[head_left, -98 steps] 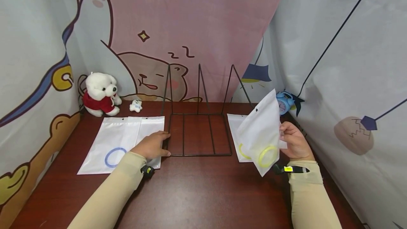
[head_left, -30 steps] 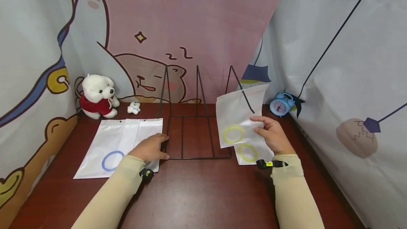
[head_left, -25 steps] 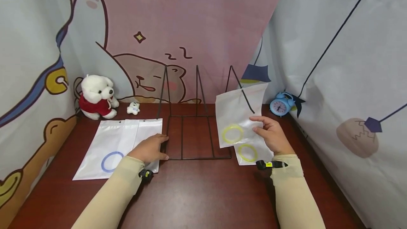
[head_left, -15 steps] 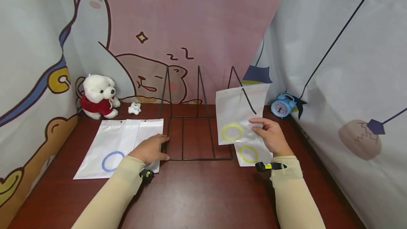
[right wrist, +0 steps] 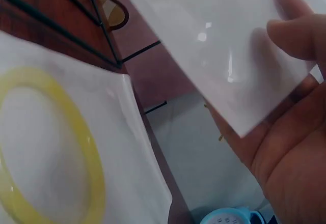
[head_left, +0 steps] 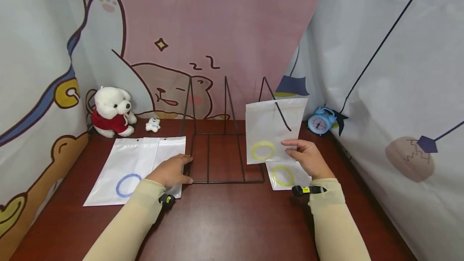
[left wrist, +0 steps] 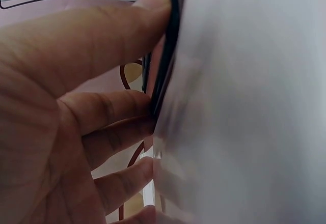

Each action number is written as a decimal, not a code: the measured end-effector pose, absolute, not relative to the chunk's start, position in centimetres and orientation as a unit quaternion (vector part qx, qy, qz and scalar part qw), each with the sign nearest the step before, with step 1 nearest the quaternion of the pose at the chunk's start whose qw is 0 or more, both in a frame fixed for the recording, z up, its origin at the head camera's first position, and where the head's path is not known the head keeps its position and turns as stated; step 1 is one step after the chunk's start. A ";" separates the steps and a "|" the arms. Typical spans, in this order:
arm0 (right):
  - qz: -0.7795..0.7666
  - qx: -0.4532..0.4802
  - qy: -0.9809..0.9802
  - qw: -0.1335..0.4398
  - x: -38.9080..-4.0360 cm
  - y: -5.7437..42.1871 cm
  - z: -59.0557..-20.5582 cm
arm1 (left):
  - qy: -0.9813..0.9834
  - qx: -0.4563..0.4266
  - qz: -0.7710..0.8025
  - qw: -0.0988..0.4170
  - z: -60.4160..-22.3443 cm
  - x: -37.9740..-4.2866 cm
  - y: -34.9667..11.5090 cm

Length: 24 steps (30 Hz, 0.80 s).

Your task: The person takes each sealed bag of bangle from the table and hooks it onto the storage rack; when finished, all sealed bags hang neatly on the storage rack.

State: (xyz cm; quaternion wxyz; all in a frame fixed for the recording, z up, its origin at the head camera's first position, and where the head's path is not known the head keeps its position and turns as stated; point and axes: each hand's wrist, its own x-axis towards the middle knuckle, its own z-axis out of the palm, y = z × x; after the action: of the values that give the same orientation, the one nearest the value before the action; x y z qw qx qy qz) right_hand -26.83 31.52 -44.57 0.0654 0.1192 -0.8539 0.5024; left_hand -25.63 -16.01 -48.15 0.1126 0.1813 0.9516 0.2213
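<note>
White bag with yellow ring [head_left: 266, 126] just left of the right hand [head_left: 307, 158], right edge pinched between that thumb and fingers; right prong of the rack [head_left: 226, 182] crosses in front of its upper part. Judged risk: bag sits partway along the prong, so a pull toward the wrist could slip it off onto the second bag [head_left: 288, 175] beneath. Left hand [head_left: 172, 169] spread, thumb and fingertips against the rack's near side bar, bracing it presumably.

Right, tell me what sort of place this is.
Probably a desk corner styled like a child's room: a glossy reddish-brown table, pink-and-white cartoon-printed cloth hangings, and a white plush dog in a red top.
</note>
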 end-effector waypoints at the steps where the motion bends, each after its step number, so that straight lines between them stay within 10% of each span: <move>1: 0.501 0.122 -0.855 0.060 -26.9 31.6 -44.7 | 0.952 0.182 0.221 0.112 -48.2 -25.6 -16.0; 24: 0.582 0.126 -0.804 0.013 -27.2 30.7 -45.5 | 0.951 0.185 0.221 0.113 -48.1 -25.5 -16.1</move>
State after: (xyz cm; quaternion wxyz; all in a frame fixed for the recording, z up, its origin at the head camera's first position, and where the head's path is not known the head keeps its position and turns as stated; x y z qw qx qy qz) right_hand -27.24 30.73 -45.47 0.0126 0.1257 -0.8035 0.5817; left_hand -25.46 -16.10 -48.06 0.1130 0.1847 0.9510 0.2207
